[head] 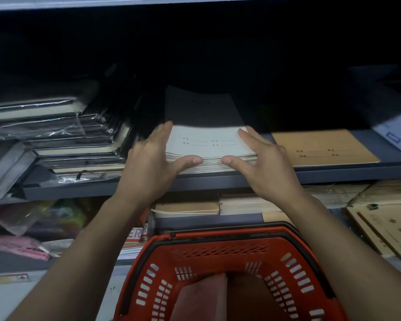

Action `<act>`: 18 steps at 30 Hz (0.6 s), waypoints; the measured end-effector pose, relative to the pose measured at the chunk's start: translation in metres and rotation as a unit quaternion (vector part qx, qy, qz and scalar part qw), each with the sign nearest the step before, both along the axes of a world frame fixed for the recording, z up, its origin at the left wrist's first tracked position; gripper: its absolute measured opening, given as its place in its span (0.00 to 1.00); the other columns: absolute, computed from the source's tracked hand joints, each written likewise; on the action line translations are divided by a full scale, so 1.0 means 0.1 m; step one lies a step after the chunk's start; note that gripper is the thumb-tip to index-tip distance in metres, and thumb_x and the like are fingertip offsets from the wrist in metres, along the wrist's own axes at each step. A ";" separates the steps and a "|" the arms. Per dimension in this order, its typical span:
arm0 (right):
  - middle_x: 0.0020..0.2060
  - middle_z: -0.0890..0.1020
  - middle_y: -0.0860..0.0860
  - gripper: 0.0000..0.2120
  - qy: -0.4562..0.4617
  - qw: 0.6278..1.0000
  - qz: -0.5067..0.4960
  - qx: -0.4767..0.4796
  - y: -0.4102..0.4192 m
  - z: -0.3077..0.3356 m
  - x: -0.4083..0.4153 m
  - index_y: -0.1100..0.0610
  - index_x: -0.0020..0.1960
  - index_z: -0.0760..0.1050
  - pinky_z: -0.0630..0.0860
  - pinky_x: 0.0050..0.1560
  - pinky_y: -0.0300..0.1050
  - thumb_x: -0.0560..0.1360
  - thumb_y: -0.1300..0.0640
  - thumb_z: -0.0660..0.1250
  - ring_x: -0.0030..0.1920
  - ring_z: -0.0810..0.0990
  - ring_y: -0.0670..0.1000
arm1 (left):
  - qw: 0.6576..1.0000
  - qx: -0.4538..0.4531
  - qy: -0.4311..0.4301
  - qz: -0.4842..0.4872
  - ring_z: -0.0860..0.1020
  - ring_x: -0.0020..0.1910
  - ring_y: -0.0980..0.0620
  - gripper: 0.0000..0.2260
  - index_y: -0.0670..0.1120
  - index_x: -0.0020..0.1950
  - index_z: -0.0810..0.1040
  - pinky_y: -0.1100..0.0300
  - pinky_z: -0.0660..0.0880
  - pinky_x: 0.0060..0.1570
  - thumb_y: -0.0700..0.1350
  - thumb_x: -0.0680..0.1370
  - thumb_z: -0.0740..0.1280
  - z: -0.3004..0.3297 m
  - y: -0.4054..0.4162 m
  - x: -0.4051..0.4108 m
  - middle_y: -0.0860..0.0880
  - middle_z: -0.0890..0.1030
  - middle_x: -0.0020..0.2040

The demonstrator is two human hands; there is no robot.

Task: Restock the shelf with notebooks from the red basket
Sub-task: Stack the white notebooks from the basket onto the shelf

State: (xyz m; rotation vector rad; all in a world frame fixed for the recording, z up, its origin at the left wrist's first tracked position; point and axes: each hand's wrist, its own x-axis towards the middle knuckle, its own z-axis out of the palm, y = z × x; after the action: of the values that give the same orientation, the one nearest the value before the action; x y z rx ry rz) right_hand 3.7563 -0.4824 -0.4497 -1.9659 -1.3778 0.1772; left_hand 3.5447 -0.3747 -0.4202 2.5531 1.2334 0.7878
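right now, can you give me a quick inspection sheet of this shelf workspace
surface: grey metal shelf, its back in deep shadow
job's things: stack of pale notebooks at the shelf's front edge; red basket below, holding reddish-brown notebooks
clutter: plastic-wrapped books on the left, tan notebook on the right
grips: left hand and right hand flank the stack, fingers along its sides, thumbs pressing its front edge
cables: nothing seen
surroundings: lower shelf with more paper goods
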 end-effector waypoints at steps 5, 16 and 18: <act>0.82 0.61 0.48 0.43 0.003 1.000 0.002 -0.005 -0.01 0.00 -0.01 0.49 0.81 0.63 0.64 0.78 0.54 0.72 0.30 0.64 0.80 0.62 0.52 | 1.000 0.011 -0.006 -0.005 0.67 0.76 0.45 0.43 0.45 0.80 0.62 0.47 0.68 0.73 0.68 0.74 0.67 -0.06 -0.04 -0.01 0.45 0.69 0.77; 0.71 0.75 0.46 0.31 -0.019 0.999 0.021 0.039 -0.19 -0.01 -0.05 0.48 0.79 0.65 0.71 0.70 0.52 0.80 0.41 0.68 0.70 0.71 0.49 | 0.998 0.030 -0.041 -0.021 0.68 0.75 0.48 0.38 0.47 0.80 0.60 0.48 0.70 0.71 0.62 0.77 0.68 -0.14 -0.17 -0.14 0.48 0.69 0.76; 0.71 0.73 0.44 0.31 -0.027 0.998 0.020 0.044 -0.24 -0.03 -0.05 0.46 0.79 0.64 0.70 0.70 0.51 0.80 0.40 0.68 0.71 0.70 0.48 | 0.998 0.031 -0.043 -0.027 0.68 0.74 0.50 0.37 0.47 0.80 0.60 0.47 0.70 0.71 0.62 0.77 0.68 -0.14 -0.20 -0.19 0.49 0.69 0.76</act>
State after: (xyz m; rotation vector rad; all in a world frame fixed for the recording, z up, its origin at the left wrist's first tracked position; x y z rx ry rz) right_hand 3.7509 -0.5067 -0.4528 -1.8845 -1.4354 0.0808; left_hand 3.5262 -0.3949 -0.4343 2.5599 1.1259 0.9263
